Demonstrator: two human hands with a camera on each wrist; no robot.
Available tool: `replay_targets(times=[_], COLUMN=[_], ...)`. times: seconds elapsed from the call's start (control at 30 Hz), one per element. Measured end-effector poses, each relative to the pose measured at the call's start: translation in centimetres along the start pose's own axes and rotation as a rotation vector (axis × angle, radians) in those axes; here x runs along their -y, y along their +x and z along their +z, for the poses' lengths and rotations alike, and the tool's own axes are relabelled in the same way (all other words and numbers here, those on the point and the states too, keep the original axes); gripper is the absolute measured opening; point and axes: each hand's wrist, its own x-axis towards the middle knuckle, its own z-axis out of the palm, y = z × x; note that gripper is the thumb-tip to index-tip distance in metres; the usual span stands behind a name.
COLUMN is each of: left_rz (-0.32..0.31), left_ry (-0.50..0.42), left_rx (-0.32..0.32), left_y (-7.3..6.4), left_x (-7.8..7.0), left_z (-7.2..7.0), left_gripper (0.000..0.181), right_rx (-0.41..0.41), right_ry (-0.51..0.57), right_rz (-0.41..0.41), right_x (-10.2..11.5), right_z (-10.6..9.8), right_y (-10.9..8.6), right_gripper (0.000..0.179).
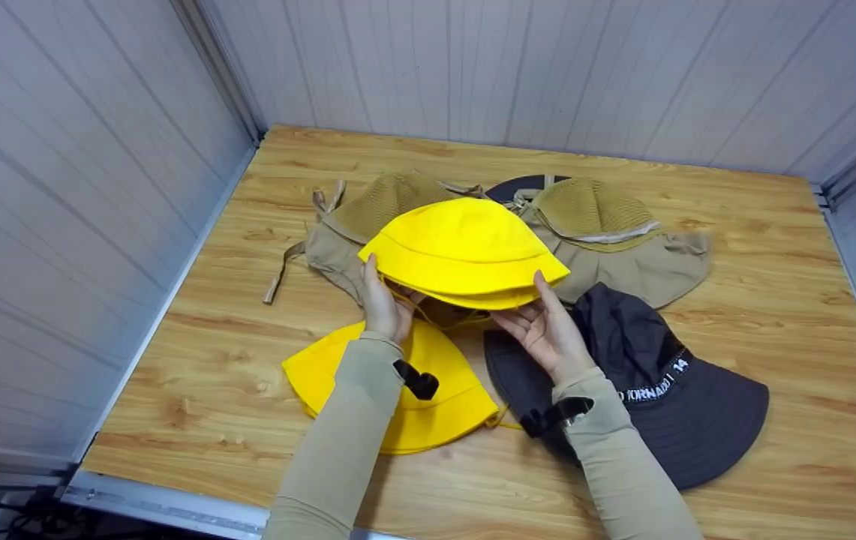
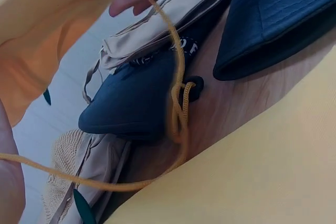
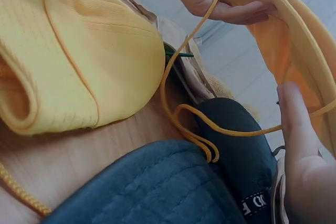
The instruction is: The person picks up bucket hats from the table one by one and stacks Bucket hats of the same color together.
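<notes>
Both hands hold a yellow bucket hat (image 1: 465,240) up above the other hats, crown upward. My left hand (image 1: 386,304) grips the left side of its brim, thumb outside and fingers underneath. On the right side, my right hand (image 1: 548,330) pinches the brim with the thumb while the other fingers spread below it. A yellow chin cord (image 2: 178,66) hangs in a loop under the hat, as both wrist views show. Another yellow bucket hat (image 1: 458,367) lies on the table below my left wrist. Under my right forearm is a dark bucket hat (image 1: 705,412) with a lettered band.
Behind the raised hat lie two tan hats with mesh crowns, one at left (image 1: 390,199) and one at right (image 1: 596,210). A dark brim (image 1: 521,186) shows between them. Pale panel walls (image 1: 548,75) enclose the wooden table (image 1: 202,360) at the back and sides.
</notes>
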Motion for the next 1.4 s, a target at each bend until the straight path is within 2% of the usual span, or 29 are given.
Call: replay_targets(times=[0.13, 0.37, 0.7, 1.03, 1.2, 1.4], left_rz=[-0.028, -0.066, -0.097, -0.038, -0.036, -0.032], left_ry=[0.032, 0.042, 0.027, 0.049, 0.055, 0.093], left_rx=[0.005, 0.012, 0.015, 0.043, 0.044, 0.064], left_y=[-0.1, -0.2, -0.2, -0.2, -0.2, -0.4], left_x=[0.2, 0.6, 0.8, 1.0, 1.0, 1.4], left_z=[-0.1, 0.0, 0.0, 0.0, 0.0, 0.0], left_gripper=[0.038, 0.043, 0.048, 0.047, 0.045, 0.056], right_rx=[-0.042, -0.104, -0.117, -0.101, -0.099, -0.095], right_ry=[-0.010, 0.002, 0.044, 0.059, 0.074, 0.101], right_rz=[-0.044, -0.090, -0.141, -0.171, -0.175, -0.190], right_x=[0.0, 0.1, 0.1, 0.1, 0.1, 0.0], right_z=[0.3, 0.7, 1.2, 1.5, 1.8, 2.1], right_y=[-0.1, -0.2, -0.4, -0.9, -1.2, -1.3], right_gripper=[0.045, 0.035, 0.024, 0.021, 0.024, 0.029])
